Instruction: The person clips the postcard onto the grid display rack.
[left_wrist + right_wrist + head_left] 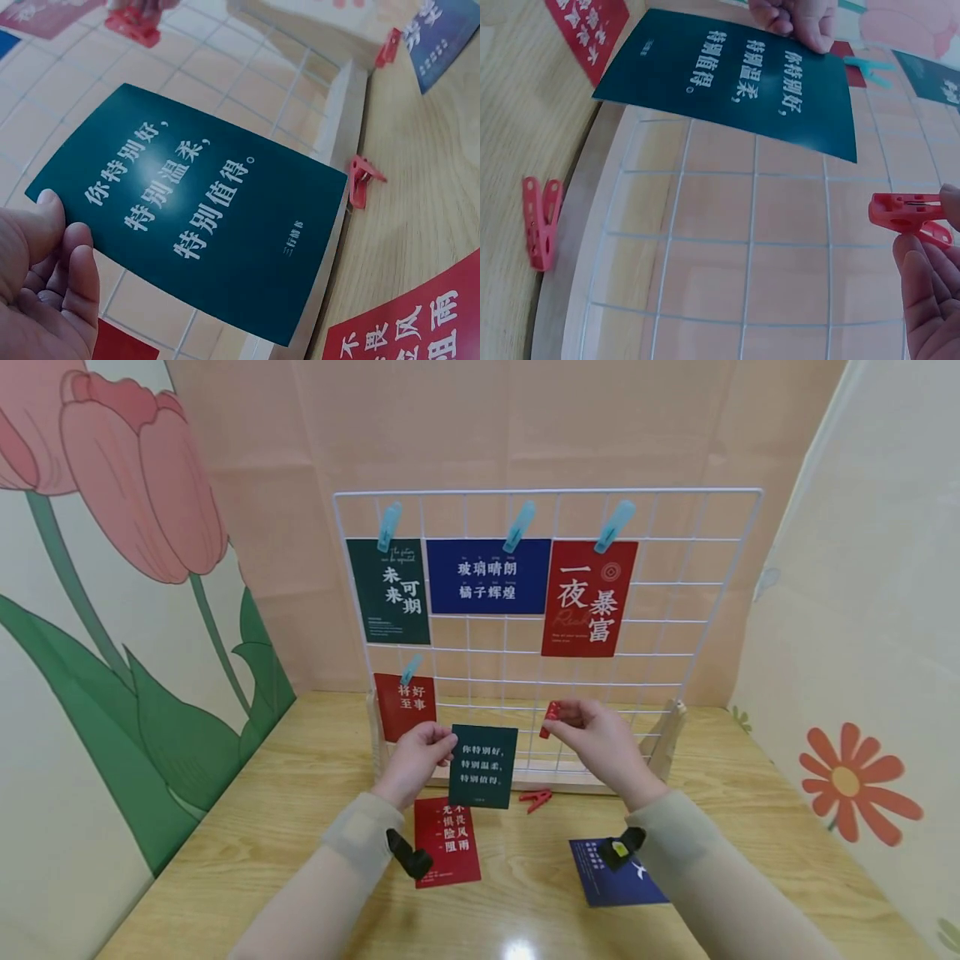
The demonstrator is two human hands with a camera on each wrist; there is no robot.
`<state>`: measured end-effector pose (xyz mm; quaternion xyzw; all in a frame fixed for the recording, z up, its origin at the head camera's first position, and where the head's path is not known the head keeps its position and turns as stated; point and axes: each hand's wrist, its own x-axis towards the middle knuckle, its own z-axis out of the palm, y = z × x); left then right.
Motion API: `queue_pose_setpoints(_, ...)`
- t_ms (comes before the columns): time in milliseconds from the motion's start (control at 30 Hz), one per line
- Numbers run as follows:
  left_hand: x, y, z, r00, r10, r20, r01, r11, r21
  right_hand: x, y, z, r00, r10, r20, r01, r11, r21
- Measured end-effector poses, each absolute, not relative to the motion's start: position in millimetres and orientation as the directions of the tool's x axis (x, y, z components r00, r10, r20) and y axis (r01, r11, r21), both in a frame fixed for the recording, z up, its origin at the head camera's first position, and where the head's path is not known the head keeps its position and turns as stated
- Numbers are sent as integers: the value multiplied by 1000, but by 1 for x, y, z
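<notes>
My left hand (pixel 417 760) pinches a dark green card (pixel 482 768) with white lettering by its left edge, thumb in front. The card stands roughly upright before the lower part of a white wire grid (pixel 667 653). To the right of it, my right hand (pixel 600 739) holds a red clothespin (pixel 900 212) between thumb and fingers, its nose pointing toward the grid. In the right wrist view the clothespin's jaws are closed with nothing between them. On the grid, a red card (pixel 406 702) hangs from a light-blue clothespin (pixel 411 669) beside the left hand.
Higher on the grid, a green card (pixel 390 593), a blue card (pixel 489 577) and a red card (pixel 590 602) hang from light-blue clothespins. A loose red clothespin (pixel 536 799) lies by the wooden base (pixel 480 781). Another red card (pixel 447 847) and a blue card (pixel 611 881) lie on the table.
</notes>
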<state>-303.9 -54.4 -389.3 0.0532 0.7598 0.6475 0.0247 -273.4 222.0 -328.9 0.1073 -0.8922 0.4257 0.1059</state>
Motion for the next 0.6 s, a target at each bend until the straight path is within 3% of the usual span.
queue_pose_setpoints(600, -310, -38, -380, -997, -23, 72, 69, 120, 990, -277, 207, -317, -938, -49, 344, -321, 495, -807)
